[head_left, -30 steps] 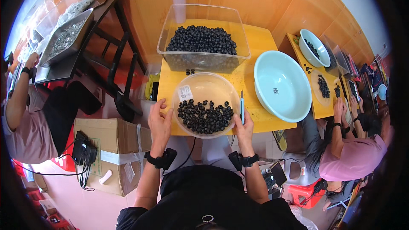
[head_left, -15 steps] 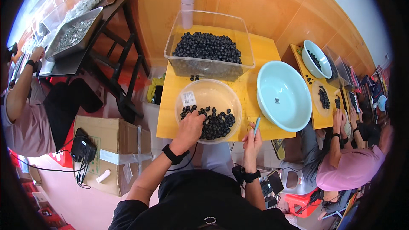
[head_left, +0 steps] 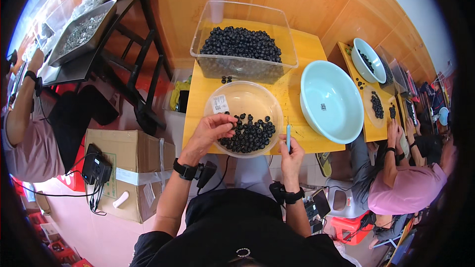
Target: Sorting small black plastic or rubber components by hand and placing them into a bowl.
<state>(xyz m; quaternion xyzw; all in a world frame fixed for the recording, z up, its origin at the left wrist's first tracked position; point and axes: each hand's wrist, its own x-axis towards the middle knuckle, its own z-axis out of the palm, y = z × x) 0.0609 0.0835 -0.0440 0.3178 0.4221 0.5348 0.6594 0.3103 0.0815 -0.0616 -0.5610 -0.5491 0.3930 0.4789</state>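
Left hand (head_left: 210,131) fingers pinched on a dark berry at clear bowl (head_left: 243,118) rim, on yellow surface (head_left: 302,138). Right hand (head_left: 291,149) clamped on blue tool (head_left: 288,136). One berry is best picked singly, bowl kept steady.

Both forearms rise from the lower edge toward twelve o'clock, bare below short black sleeves, each wrist wearing a dark band. The left hand (head_left: 210,129) sits at about eleven o'clock from the torso, wrist bent, fingers curled inward with thumb and fingertips pinched together in a small grip. The right hand (head_left: 291,152) lies at about one o'clock, lower than the left, fingers closed in a fist, thumb side up.
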